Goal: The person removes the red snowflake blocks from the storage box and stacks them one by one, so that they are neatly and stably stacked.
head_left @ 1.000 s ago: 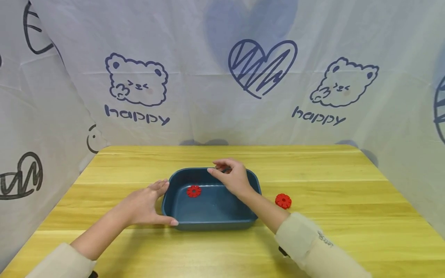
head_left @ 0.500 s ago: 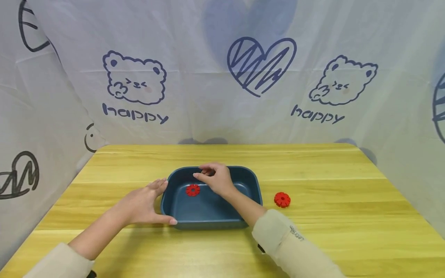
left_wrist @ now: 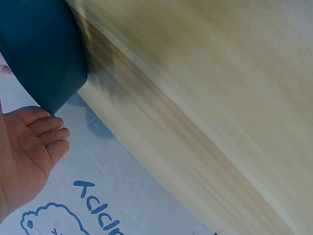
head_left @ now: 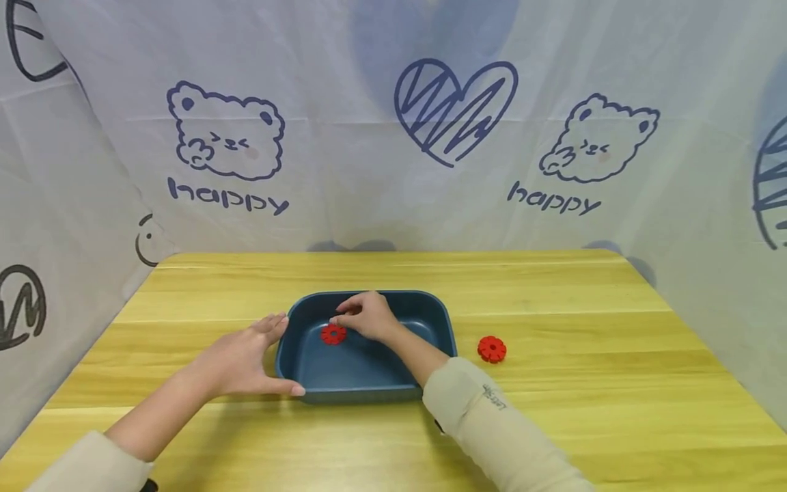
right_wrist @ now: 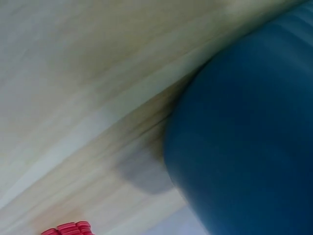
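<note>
A dark blue rectangular tub stands on the table. My left hand is spread at its left end, with the thumb at the front rim and the fingers against the left side; the left wrist view shows the fingertips at the tub's edge. Inside, towards the left, lies a red notched disc, flower-shaped with a central hole. My right hand reaches into the tub, thumb and fingertips just above and beside this disc, apparently with a gap between them. Whether they touch it is unclear. The right wrist view does not show the hand.
To the right of the tub sit more red notched discs, stacked in several layers as the right wrist view shows. The wooden table extends around the tub. A pale printed cloth hangs behind and at both sides.
My right hand has moved left and down from the tub's back rim to beside the red disc inside. The left hand has kept its place at the tub; the head view has shifted slightly.
</note>
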Demonstrator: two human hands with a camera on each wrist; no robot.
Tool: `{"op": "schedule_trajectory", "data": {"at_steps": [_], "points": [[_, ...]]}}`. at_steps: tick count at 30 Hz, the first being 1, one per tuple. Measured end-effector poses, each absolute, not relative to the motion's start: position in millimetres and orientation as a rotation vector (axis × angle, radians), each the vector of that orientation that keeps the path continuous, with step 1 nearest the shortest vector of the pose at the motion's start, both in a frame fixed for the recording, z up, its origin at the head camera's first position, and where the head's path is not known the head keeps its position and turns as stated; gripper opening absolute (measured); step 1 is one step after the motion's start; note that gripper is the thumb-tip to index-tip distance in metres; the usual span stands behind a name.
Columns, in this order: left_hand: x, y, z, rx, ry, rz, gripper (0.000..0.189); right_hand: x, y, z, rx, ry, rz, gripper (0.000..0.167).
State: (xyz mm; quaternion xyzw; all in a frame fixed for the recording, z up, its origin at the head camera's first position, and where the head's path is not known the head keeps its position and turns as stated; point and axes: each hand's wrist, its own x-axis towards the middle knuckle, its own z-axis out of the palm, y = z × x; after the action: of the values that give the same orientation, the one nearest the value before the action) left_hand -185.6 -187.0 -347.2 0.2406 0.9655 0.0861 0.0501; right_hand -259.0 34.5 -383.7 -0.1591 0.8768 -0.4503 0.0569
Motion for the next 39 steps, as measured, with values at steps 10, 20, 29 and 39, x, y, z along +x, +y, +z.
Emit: {"op": "schedule_trajectory", "data": {"at_steps": [10, 20, 29, 39], "points": [[-186.4, -187.8, -345.1, 0.737, 2.932, 0.248, 0.114, -262.7, 31.6, -395.2, -0.459, 2.7, -1.135, 0.022], [-186.1, -187.6, -344.6, 0.746, 2.938, 0.252, 0.114, -258.8, 29.8, -394.5, -0.474, 2.721, -1.109, 0.018], [-185.9, -188.1, -344.7, 0.736, 2.931, 0.26, 0.115, -256.0, 29.4, -394.4, -0.52, 2.727, -1.062, 0.013], [-185.1, -187.9, -346.2, 0.75, 2.937, 0.265, 0.114, -252.7, 34.4, -394.8, -0.622, 2.743, -0.986, 0.013]]}}
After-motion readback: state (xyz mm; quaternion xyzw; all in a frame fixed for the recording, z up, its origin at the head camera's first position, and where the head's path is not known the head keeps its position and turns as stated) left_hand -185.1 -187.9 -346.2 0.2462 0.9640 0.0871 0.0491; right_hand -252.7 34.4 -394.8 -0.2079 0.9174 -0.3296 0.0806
